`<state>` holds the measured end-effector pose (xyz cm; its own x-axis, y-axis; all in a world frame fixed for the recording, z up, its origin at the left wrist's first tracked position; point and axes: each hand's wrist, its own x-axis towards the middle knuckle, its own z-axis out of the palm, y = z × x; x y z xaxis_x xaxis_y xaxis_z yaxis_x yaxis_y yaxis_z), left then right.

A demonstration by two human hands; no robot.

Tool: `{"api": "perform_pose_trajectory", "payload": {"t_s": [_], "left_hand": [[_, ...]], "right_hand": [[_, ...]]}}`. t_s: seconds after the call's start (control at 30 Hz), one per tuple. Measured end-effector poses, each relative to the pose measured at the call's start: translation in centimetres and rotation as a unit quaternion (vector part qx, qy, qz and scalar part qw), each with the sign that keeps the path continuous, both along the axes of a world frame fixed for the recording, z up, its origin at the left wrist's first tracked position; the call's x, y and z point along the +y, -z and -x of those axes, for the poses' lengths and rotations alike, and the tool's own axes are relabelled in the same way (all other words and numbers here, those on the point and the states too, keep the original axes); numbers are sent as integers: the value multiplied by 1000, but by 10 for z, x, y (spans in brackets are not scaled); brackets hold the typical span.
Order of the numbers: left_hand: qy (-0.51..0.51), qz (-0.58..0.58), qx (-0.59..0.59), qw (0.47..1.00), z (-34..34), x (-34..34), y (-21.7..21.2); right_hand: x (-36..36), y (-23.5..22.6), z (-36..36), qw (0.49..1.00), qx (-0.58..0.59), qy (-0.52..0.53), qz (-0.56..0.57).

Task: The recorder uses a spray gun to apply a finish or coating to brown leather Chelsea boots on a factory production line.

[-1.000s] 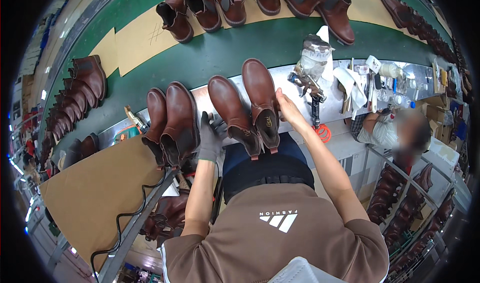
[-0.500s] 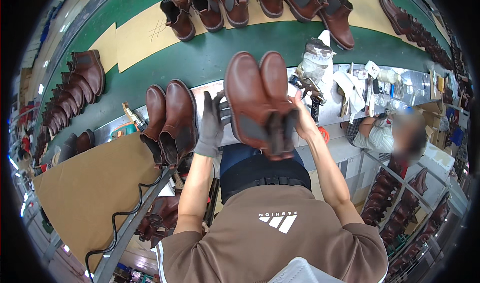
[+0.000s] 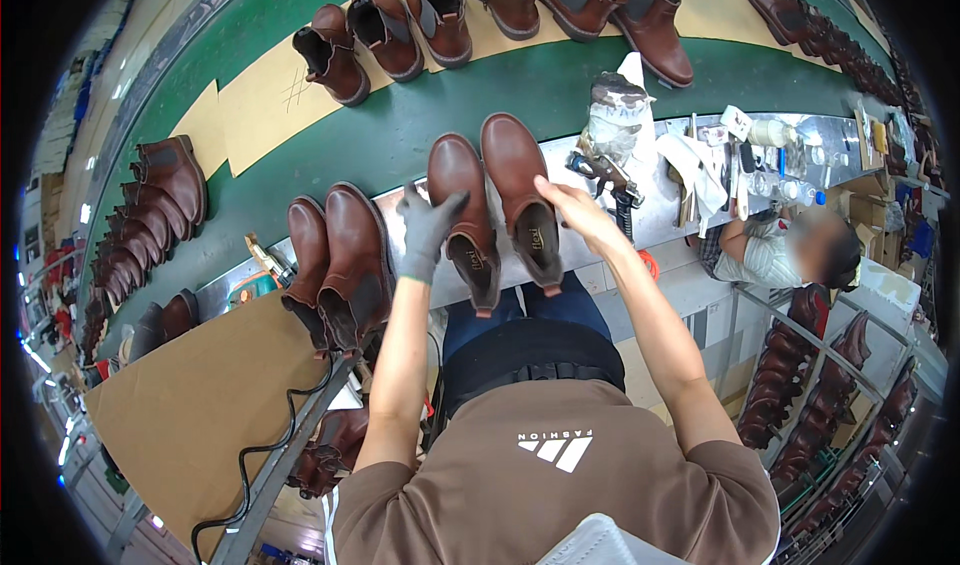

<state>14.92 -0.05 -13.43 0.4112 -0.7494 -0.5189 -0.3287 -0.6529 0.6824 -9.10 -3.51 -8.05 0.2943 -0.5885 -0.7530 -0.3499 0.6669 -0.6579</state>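
Boots (image 3: 165,200) in brown leather stand packed in a row at the far left, along a green surface (image 3: 265,155). Below them a sheet of brown cardboard (image 3: 200,415) lies slanted, a black cable (image 3: 288,420) looping beside it. Next comes a brown pair (image 3: 350,255), toes pointing away; behind it a second row (image 3: 440,15) starts and runs rightward along tan board (image 3: 255,115). The grey-gloved left hand (image 3: 425,235) is spread, fingers apart from the thumb, which reaches the side of the left boot (image 3: 458,180). Just beside that one is the right boot (image 3: 513,160); both have their toes away and their openings nearer, over the metal bench (image 3: 655,210), though I can't tell whether it carries them. The bare right hand (image 3: 575,210) is at the right boot's outer side, near the opening; how far its fingers close I can't make out. The hands are apart, with both boots between them. Further right come a dark gun-shaped tool (image 3: 607,172), a rumpled white cloth (image 3: 705,185) and clear bottles (image 3: 775,185). Beyond, a co-worker (image 3: 755,250) sits above a metal rack (image 3: 815,348) full of boots.
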Motion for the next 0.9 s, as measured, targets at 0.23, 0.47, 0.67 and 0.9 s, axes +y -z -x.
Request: {"api": "perform_pose_trajectory", "payload": {"t_s": [0.23,0.47,0.67,0.9], "left_hand": [[171,-30,-141,975,7,-48,-19],[60,92,145,983,-30,-37,-7],[105,233,32,966,-13,-23,-17],[16,112,674,730,-23,-46,80]], "right_hand": [[-55,17,-59,920,312,-155,181],[-44,20,-30,931,228,-106,266],[-18,-27,-40,909,235,-20,343],[-13,-34,-46,883,221,-4,415]]}}
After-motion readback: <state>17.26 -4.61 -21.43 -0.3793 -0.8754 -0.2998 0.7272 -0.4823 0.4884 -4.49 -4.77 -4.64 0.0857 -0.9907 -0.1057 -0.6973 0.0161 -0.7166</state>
